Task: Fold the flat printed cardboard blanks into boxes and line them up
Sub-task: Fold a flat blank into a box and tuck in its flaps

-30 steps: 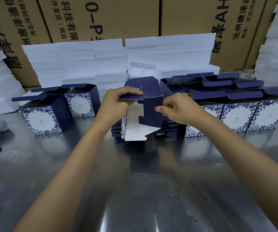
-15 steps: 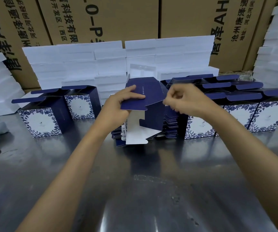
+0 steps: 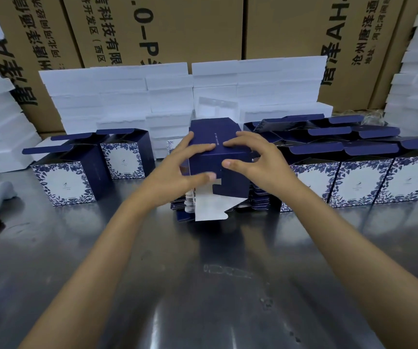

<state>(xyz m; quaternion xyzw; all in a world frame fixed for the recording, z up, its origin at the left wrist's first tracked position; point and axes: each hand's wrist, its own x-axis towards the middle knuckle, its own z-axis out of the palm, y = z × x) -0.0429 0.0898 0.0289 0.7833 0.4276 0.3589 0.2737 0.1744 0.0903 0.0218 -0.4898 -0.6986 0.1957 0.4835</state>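
**Another box takes shape above the pile of blanks**

I hold a half-formed navy box [image 3: 216, 157] over the stack of flat blanks [image 3: 258, 201], my left hand [image 3: 177, 170] and right hand [image 3: 255, 162] both clasped around it, fingers pressing its upper panel, thumbs on the near face. One white-backed flap [image 3: 209, 207] hangs loose below. I judge this the squaring-up step; next I need to tuck that flap and set the box in line. Left of the stack stand two finished boxes [image 3: 67, 182]. Right of it, the front row [image 3: 354, 182] shows three, with more behind that I cannot count.
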